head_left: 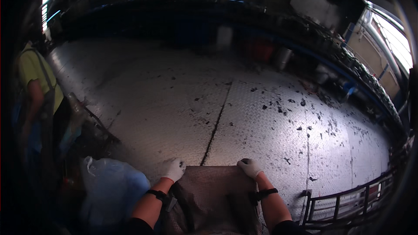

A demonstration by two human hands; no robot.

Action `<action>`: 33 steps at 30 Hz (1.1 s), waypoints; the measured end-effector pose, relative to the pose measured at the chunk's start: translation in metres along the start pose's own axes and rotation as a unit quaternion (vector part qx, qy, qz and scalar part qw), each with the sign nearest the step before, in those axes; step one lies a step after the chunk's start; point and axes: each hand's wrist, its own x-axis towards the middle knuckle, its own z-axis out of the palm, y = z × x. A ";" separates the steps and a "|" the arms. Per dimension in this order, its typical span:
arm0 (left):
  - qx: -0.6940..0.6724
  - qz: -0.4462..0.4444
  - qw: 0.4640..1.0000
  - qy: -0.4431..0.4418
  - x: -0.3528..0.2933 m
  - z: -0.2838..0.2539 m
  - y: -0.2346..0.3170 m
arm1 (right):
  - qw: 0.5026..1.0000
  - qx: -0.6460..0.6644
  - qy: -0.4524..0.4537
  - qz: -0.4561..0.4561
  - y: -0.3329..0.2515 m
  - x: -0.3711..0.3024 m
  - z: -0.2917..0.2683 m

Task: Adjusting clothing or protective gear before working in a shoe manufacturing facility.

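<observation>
My left hand (175, 169), in a pale glove, is closed on the far left corner of a brown mesh-textured cloth (213, 187). The far right corner of that cloth is gripped by my right hand (250, 168), gloved the same way. Its far edge runs nearly straight between both hands, and the near part drops toward the lower edge of the view. I cannot tell whether it is a flat sheet or a sack. Dark bands circle both my forearms.
Patterned metal floor plates (174, 100) carry scattered dark scraps (281, 109). A clear and blue plastic bag (113, 187) stands at my left, near a person in a yellow top (39, 72). At right is a dark metal rack (348, 202); a long blue-edged bench (331, 69) runs behind.
</observation>
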 end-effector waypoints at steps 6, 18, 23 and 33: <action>0.159 0.095 0.982 0.027 0.011 -0.004 0.036 | 0.997 0.034 0.073 0.000 0.026 -0.010 -0.018; 0.160 0.121 0.978 0.063 0.000 -0.012 0.020 | 0.996 0.053 0.065 -0.026 0.017 0.002 -0.004; 0.148 0.091 0.984 0.046 -0.003 -0.018 0.022 | 0.994 0.079 0.057 -0.040 0.003 -0.005 -0.002; 0.130 0.071 0.989 0.016 -0.002 -0.021 0.027 | 0.994 0.078 0.054 -0.053 0.030 0.013 -0.004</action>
